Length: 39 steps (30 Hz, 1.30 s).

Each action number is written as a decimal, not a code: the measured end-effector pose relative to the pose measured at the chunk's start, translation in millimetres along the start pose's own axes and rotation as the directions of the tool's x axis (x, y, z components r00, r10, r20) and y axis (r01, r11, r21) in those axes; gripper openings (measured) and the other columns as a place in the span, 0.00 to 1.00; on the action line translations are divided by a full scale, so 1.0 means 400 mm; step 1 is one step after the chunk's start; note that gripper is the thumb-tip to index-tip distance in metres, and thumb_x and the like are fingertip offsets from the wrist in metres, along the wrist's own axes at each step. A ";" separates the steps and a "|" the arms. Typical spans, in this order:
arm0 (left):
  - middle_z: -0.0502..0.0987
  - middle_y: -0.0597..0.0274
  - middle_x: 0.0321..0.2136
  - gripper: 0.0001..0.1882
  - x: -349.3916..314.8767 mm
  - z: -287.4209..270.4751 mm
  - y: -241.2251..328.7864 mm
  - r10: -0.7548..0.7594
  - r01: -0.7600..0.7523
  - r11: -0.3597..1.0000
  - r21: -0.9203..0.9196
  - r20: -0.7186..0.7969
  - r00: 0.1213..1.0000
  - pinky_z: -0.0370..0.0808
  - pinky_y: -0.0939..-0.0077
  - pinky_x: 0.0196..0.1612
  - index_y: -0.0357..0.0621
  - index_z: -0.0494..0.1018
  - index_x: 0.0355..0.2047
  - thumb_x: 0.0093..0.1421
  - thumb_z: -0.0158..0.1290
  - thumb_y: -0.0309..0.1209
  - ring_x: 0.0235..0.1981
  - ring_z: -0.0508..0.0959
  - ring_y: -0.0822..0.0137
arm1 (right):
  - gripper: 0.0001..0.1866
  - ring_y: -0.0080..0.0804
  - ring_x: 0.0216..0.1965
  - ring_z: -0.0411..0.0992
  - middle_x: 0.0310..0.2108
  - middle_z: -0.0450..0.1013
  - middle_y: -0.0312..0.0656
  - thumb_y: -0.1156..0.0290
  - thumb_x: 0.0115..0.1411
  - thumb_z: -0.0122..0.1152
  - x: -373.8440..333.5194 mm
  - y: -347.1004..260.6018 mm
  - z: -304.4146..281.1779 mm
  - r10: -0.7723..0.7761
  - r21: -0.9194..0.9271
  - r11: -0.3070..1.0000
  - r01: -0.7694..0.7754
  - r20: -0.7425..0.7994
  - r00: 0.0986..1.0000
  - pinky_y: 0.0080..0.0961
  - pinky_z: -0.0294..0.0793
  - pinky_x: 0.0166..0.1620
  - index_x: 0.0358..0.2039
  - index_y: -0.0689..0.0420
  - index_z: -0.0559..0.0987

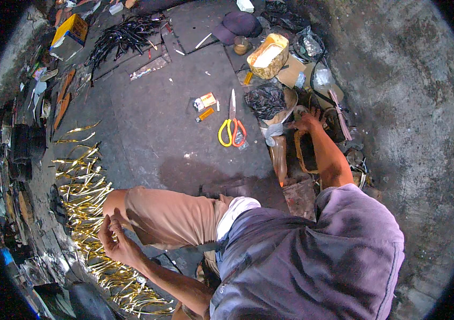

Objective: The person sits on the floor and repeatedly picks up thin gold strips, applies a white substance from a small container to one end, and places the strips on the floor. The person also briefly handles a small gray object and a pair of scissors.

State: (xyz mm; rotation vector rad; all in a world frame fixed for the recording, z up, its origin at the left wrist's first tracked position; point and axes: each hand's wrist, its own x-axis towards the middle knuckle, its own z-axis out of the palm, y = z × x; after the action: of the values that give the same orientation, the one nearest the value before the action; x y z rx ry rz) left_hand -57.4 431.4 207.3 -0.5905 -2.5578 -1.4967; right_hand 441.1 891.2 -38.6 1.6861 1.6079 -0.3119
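My right hand [308,122] reaches out to the right, fingers spread over a cluster of containers. A small pale round rim [299,111] is beside its fingertips; whether they touch it I cannot tell. By my bent knee, my left hand [117,244] hovers with loosely curled fingers apart and nothing visible in them. Under and beyond it lies a long row of shiny gold strips [85,213] on the floor. Scissors [232,125] with one yellow and one orange handle rest on the dark floor mat [152,122], blades pointing away.
Near the scissors are a cigarette pack [204,101] and an orange lighter [204,114]. A black plastic bag [265,101], a cut-open yellowish container [269,56] and a dark cap [236,26] stand further off. Black strips [123,40] lie far left; a concrete wall [408,106] bounds the right.
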 end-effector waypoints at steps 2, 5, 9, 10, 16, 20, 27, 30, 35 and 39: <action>0.81 0.58 0.42 0.13 -0.003 0.005 -0.017 0.017 -0.017 1.000 -0.011 0.008 1.000 0.72 0.70 0.49 0.34 0.80 0.47 0.68 0.59 0.32 0.43 0.76 0.67 | 0.59 0.50 0.78 0.35 0.77 0.45 0.45 0.22 0.46 0.59 0.009 0.006 -0.003 -0.050 -0.039 0.998 0.051 0.029 0.998 0.70 0.26 0.71 0.71 0.47 0.65; 0.82 0.58 0.42 0.13 -0.006 0.012 -0.018 0.024 -0.023 1.000 -0.006 0.027 0.999 0.72 0.70 0.49 0.34 0.80 0.46 0.67 0.59 0.32 0.43 0.77 0.68 | 0.54 0.48 0.75 0.39 0.74 0.49 0.44 0.26 0.48 0.59 0.005 0.017 -0.006 -0.066 -0.023 0.998 0.066 0.012 0.998 0.66 0.31 0.69 0.69 0.48 0.66; 0.82 0.57 0.42 0.12 -0.010 0.015 0.020 -0.055 0.055 0.998 0.007 0.040 0.998 0.73 0.69 0.50 0.35 0.81 0.45 0.67 0.59 0.32 0.44 0.77 0.67 | 0.48 0.46 0.70 0.44 0.70 0.54 0.44 0.33 0.51 0.59 -0.016 0.050 -0.025 -0.064 0.078 0.995 0.068 -0.048 0.997 0.62 0.38 0.67 0.66 0.49 0.69; 0.82 0.57 0.42 0.12 -0.010 0.016 0.026 -0.060 0.060 0.998 0.011 0.046 0.997 0.73 0.69 0.50 0.35 0.81 0.44 0.67 0.59 0.32 0.44 0.77 0.67 | 0.46 0.46 0.69 0.46 0.69 0.55 0.44 0.34 0.51 0.59 -0.019 0.065 -0.033 -0.058 0.122 0.990 0.066 -0.067 0.996 0.61 0.40 0.66 0.66 0.49 0.69; 0.82 0.54 0.44 0.10 -0.008 0.009 -0.013 -0.039 0.043 0.993 -0.114 0.037 0.999 0.74 0.66 0.51 0.35 0.80 0.46 0.68 0.56 0.28 0.45 0.80 0.64 | 0.37 0.42 0.63 0.54 0.63 0.62 0.43 0.43 0.56 0.59 -0.041 0.125 -0.094 -0.043 0.385 0.918 0.098 -0.148 0.988 0.54 0.49 0.62 0.62 0.50 0.73; 0.81 0.56 0.44 0.10 -0.016 0.012 -0.007 -0.042 0.049 0.991 -0.121 0.060 0.997 0.74 0.67 0.51 0.35 0.80 0.46 0.68 0.57 0.28 0.45 0.80 0.65 | 0.31 0.40 0.59 0.60 0.59 0.67 0.42 0.50 0.58 0.60 -0.074 0.143 -0.098 -0.046 0.601 0.786 0.146 -0.179 0.983 0.50 0.56 0.59 0.59 0.51 0.75; 0.81 0.60 0.42 0.10 -0.030 0.000 -0.020 -0.029 0.029 0.998 -0.050 0.012 1.000 0.72 0.72 0.48 0.37 0.81 0.46 0.66 0.59 0.28 0.41 0.75 0.70 | 0.20 0.36 0.51 0.69 0.51 0.75 0.41 0.60 0.63 0.60 -0.179 0.085 -0.161 -0.128 0.947 0.061 0.315 -0.305 0.944 0.42 0.68 0.55 0.54 0.53 0.79; 0.80 0.63 0.41 0.10 -0.033 -0.023 -0.011 0.039 -0.040 0.999 -0.032 -0.026 0.999 0.70 0.74 0.46 0.39 0.81 0.46 0.65 0.58 0.26 0.37 0.71 0.72 | 0.13 0.30 0.58 0.65 0.56 0.74 0.33 0.67 0.62 0.61 -0.225 -0.004 -0.265 -0.314 0.913 -0.346 0.216 -0.329 0.891 0.45 0.59 0.61 0.47 0.52 0.80; 0.79 0.60 0.45 0.13 -0.042 -0.161 0.060 0.042 -0.040 0.999 0.013 -0.247 0.968 0.73 0.74 0.48 0.36 0.79 0.50 0.65 0.58 0.23 0.45 0.75 0.69 | 0.10 0.27 0.46 0.73 0.47 0.81 0.37 0.78 0.55 0.61 -0.441 -0.277 -0.466 -0.495 0.855 -0.327 0.402 -0.518 0.698 0.36 0.69 0.55 0.37 0.53 0.83; 0.79 0.54 0.48 0.15 -0.200 -0.520 0.106 0.337 -0.123 0.886 0.448 -0.436 0.834 0.74 0.68 0.55 0.34 0.76 0.53 0.67 0.55 0.24 0.47 0.78 0.60 | 0.20 0.22 0.38 0.74 0.42 0.80 0.37 0.82 0.49 0.63 -0.722 -0.519 -0.596 -0.711 0.746 -0.209 0.632 -0.560 0.426 0.25 0.74 0.46 0.46 0.62 0.84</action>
State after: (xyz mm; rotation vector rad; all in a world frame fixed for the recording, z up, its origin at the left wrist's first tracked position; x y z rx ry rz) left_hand 13.3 249.7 323.1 -0.3721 -2.1799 -0.8506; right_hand 120.8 816.2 235.5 1.0335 2.3702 -2.3499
